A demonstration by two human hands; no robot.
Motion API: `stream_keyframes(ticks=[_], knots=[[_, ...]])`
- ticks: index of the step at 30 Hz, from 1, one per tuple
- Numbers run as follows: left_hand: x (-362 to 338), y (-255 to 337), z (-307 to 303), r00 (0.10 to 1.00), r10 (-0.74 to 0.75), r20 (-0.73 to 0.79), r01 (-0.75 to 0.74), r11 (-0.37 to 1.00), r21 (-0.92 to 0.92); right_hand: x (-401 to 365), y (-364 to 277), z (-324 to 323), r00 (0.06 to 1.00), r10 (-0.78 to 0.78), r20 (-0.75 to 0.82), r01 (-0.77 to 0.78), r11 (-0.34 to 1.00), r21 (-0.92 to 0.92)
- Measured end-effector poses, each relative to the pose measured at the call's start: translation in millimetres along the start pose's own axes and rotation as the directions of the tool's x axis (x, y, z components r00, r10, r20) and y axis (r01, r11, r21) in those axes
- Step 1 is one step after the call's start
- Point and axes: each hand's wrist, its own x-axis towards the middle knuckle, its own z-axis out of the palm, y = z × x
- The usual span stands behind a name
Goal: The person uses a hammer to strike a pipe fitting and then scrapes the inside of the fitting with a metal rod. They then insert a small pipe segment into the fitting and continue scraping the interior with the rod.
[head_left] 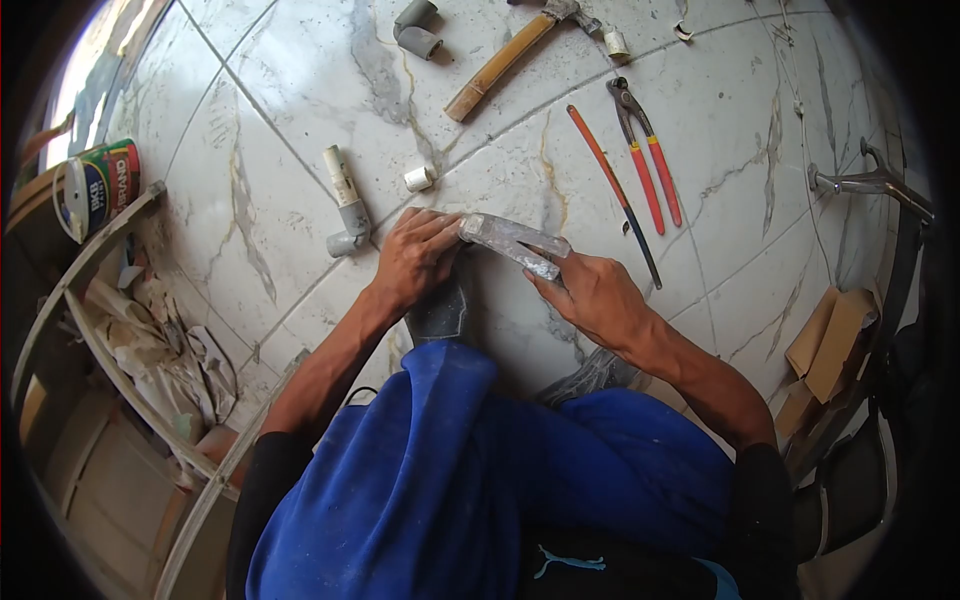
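Observation:
My right hand [600, 300] is closed around the handle ends of worn, silver-grey pliers [515, 242], thumb and fingers on the two arms. The pliers' head points left and meets the fingers of my left hand [418, 252]. That hand is closed, fingers curled at the pliers' head; whatever it grips is hidden behind them. Both hands are just above a dark shoe [437, 312] below a blue trouser leg [450, 365]. Left of my left hand lies a grey pipe elbow [350, 238] with a whitish pipe stub [340, 175]. A short white pipe piece [418, 180] rests just beyond.
Ahead on the marbled tile floor lie a wooden-handled hammer [505, 62], another grey elbow [417, 32], red-handled pincers [648, 160] and a thin orange-and-black strip [610, 185]. A paint bucket [112, 180] and wooden frame [85, 245] stand left; a cardboard box [830, 345] sits right.

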Motion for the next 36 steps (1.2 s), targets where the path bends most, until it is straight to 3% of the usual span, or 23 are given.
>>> stream_keyframes(ticks=[4, 6, 7, 9, 11, 18, 20, 21, 22, 23, 24, 25, 27, 29, 31, 33, 35, 36], knots=[[-8.1, -2.1, 3.2, 0.999, -0.042, 0.011, 0.042, 0.999, 0.001, -6.6, -2.7, -9.9, 0.990, -0.088, -0.114, 0.101, 0.987, 0.121], [-4.0, -4.2, 2.7, 0.996, -0.086, -0.036, 0.084, 0.994, -0.070, -5.3, -10.0, -26.5, 0.945, -0.210, -0.252, 0.249, 0.959, 0.134], [-3.8, -0.8, 1.1, 0.995, -0.090, -0.039, 0.087, 0.994, -0.067, -4.1, -12.7, -32.2, 0.944, -0.215, -0.250, 0.253, 0.958, 0.134], [-3.7, 7.6, -2.6, 0.917, -0.382, -0.113, 0.335, 0.894, -0.297, -3.0, -17.2, -41.3, 0.949, -0.106, -0.297, 0.193, 0.940, 0.280], [-7.4, 6.1, -3.6, 0.917, -0.386, -0.098, 0.334, 0.880, -0.338, -4.8, -15.3, -49.4, 0.969, -0.068, -0.238, 0.140, 0.943, 0.301], [-9.3, -2.4, -3.0, 0.984, -0.165, -0.064, 0.151, 0.973, -0.175, -13.2, -6.0, -36.6, 0.960, 0.099, -0.263, 0.009, 0.924, 0.383], [-11.0, -4.7, -2.2, 0.991, -0.121, -0.056, 0.111, 0.981, -0.161, -18.9, 4.1, -34.3, 0.989, 0.108, -0.097, -0.075, 0.954, 0.290], [-9.2, -4.3, -4.4, 0.999, -0.024, -0.031, 0.020, 0.993, -0.118, -20.8, 6.6, -33.8, 0.989, 0.109, -0.097, -0.077, 0.954, 0.291], [-7.7, -3.3, -6.8, 0.997, 0.071, 0.000, -0.071, 0.994, -0.078, -22.6, 8.3, -33.2, 0.987, -0.065, -0.150, 0.089, 0.983, 0.158], [-5.2, -2.1, -8.3, 0.997, 0.072, -0.002, -0.072, 0.994, -0.077, -22.9, 10.3, -32.3, 0.953, -0.246, -0.178, 0.252, 0.968, 0.014], [-2.7, -0.3, -9.7, 0.993, 0.113, -0.016, -0.114, 0.993, -0.022, -21.8, 13.3, -29.3, 0.892, -0.379, -0.245, 0.389, 0.921, -0.006], [-1.1, 1.7, -10.7, 0.988, 0.155, -0.027, -0.154, 0.988, 0.033, -24.6, 14.2, -27.4, 0.893, -0.379, -0.244, 0.390, 0.921, -0.005], [1.2, 5.8, -12.3, 0.987, 0.162, -0.014, -0.161, 0.986, 0.053, -31.9, 13.3, -25.4, 0.935, -0.300, -0.190, 0.327, 0.936, 0.134], [0.9, 6.7, -11.0, 0.986, 0.166, -0.005, -0.165, 0.983, 0.075, -28.8, 7.4, -22.7, 0.920, -0.333, -0.205, 0.365, 0.919, 0.145], [-4.0, 4.8, -5.0, 0.999, 0.035, -0.006, -0.035, 0.999, -0.032, -26.0, 7.0, -10.7, 0.891, -0.380, -0.249, 0.408, 0.910, 0.070], [-6.5, 1.7, -0.3, 0.999, 0.043, -0.012, -0.043, 0.999, -0.022, -20.7, 11.6, -3.2, 0.906, -0.366, -0.214, 0.381, 0.924, 0.032], [-7.4, -3.6, 2.5, 0.996, 0.073, -0.053, -0.073, 0.997, -0.009, -16.4, 12.6, -0.1, 0.971, -0.222, -0.082, 0.217, 0.974, -0.071], [-5.2, 1.3, 0.9, 0.996, 0.047, -0.077, -0.049, 0.998, -0.026, -16.8, 9.3, -4.9, 0.967, -0.239, -0.091, 0.238, 0.971, -0.025]])
